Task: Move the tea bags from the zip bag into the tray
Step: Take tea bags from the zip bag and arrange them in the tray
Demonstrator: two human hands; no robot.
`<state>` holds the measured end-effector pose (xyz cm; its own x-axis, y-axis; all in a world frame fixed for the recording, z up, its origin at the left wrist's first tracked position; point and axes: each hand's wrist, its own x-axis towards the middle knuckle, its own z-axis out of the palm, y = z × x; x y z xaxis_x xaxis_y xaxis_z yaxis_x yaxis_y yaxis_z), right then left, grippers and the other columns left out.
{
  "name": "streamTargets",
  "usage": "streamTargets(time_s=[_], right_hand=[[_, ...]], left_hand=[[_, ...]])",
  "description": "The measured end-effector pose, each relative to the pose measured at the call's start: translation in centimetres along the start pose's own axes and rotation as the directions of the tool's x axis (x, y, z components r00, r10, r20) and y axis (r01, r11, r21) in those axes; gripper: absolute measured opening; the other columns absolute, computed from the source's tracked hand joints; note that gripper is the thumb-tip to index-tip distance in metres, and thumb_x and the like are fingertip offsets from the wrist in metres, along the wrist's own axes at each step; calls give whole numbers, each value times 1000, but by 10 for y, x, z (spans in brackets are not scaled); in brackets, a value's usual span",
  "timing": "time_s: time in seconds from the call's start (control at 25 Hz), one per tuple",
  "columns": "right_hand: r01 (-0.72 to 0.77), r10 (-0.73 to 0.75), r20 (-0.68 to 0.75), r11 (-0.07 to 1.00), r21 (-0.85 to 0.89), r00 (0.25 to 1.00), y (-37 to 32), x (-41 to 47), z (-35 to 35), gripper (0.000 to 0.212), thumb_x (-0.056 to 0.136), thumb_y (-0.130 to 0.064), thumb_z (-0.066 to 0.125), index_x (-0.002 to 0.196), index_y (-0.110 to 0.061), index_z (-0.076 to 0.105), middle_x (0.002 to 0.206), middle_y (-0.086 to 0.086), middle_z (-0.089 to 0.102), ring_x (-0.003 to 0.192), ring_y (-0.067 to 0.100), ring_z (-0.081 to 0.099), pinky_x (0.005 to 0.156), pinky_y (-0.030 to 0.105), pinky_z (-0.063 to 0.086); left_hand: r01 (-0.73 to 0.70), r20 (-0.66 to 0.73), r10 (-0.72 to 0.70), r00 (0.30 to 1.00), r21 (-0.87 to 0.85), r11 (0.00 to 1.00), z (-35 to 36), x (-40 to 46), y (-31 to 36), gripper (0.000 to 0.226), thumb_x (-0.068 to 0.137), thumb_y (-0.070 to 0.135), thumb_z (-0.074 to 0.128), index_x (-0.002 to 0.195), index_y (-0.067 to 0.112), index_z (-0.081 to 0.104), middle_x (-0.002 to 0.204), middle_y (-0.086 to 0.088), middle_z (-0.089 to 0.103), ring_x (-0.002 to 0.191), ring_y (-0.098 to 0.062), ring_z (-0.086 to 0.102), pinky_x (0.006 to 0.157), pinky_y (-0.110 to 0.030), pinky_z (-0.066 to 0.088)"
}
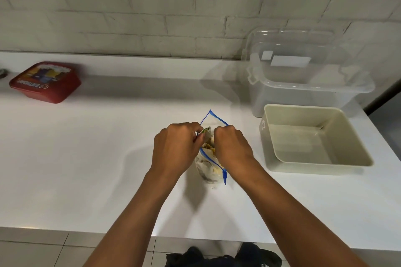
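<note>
A clear zip bag (210, 169) with a blue seal strip stands on the white counter at the middle, its mouth spread apart. Inside it lie several tea bags (208, 147), pale with yellow tags. My left hand (176, 147) pinches the bag's left rim together with a small green tag. My right hand (233, 147) grips the right rim, fingers curled over the blue strip. A beige square tray (272, 154) sits to the right of the bag, with nothing in it.
A clear plastic bin (303, 84) with its lid leaning on the brick wall stands behind the tray. A red lidded box (45, 82) sits at the far left of the counter. The counter's front edge runs just below my forearms.
</note>
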<state>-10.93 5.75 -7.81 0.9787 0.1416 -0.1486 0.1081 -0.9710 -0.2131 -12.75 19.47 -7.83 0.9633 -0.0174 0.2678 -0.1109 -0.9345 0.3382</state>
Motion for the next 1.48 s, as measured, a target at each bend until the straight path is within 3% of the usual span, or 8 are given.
streamTargets(time_s=[0.28,0.44,0.64,0.84,0.96,1.12,1.28,1.48], right_hand=[[-33,37,-82,998,49,996,1,5,-5,10,94,-6,57,101,-11,62,96,9,62,76,22,54,67,29,45],[-10,38,-155,984,179,987,21,2,-30,13,89,-8,60,89,-19,67,90,6,65,80,26,60,70,35,55],[40,21,-142,909,414,990,62,-2,-79,7,86,-30,71,80,-26,71,79,-9,68,81,13,59,71,27,47],[79,-17,-154,908,411,988,115,-3,-107,8,90,-30,66,84,-26,69,86,-12,68,84,10,58,67,24,41],[97,-43,-131,893,439,990,148,-3,-120,8,92,-29,63,86,-26,66,84,-12,67,80,9,57,64,22,43],[106,-50,-127,864,492,991,200,2,-126,9,93,-29,62,85,-25,63,79,-6,72,83,13,69,71,29,49],[110,-24,-207,903,415,978,250,17,-106,6,94,-23,60,90,-23,65,86,-6,71,84,16,63,76,29,48],[95,-52,-119,915,392,992,286,49,-47,9,91,-16,61,86,-22,66,86,-3,69,84,21,60,69,25,35]], left_hand=[[26,0,-26,1000,-23,999,5,-1,-6,20,92,49,61,93,33,72,72,9,70,69,-17,63,56,-24,43],[101,-2,-104,995,-207,973,-5,9,-3,18,88,51,65,90,36,74,67,13,67,61,-8,57,52,-19,35],[46,33,-37,999,-367,929,-15,27,15,23,89,44,66,71,29,68,74,12,64,53,-5,49,56,-21,35],[35,88,12,996,-520,854,-20,48,62,6,88,33,71,83,31,75,76,14,70,57,-5,55,58,-16,42],[36,145,62,988,-586,810,-14,61,95,4,89,29,70,91,30,74,74,15,70,60,-4,58,66,-25,51],[-8,202,147,968,-562,827,9,79,139,7,91,33,66,91,29,73,76,15,69,66,-13,62,66,-22,49],[-36,265,195,944,-503,863,50,96,169,15,93,36,64,86,27,73,73,20,67,63,-1,60,62,-12,42],[-84,339,161,927,-230,969,114,116,187,11,87,42,67,92,35,74,75,15,66,82,-14,63,71,-27,50]])
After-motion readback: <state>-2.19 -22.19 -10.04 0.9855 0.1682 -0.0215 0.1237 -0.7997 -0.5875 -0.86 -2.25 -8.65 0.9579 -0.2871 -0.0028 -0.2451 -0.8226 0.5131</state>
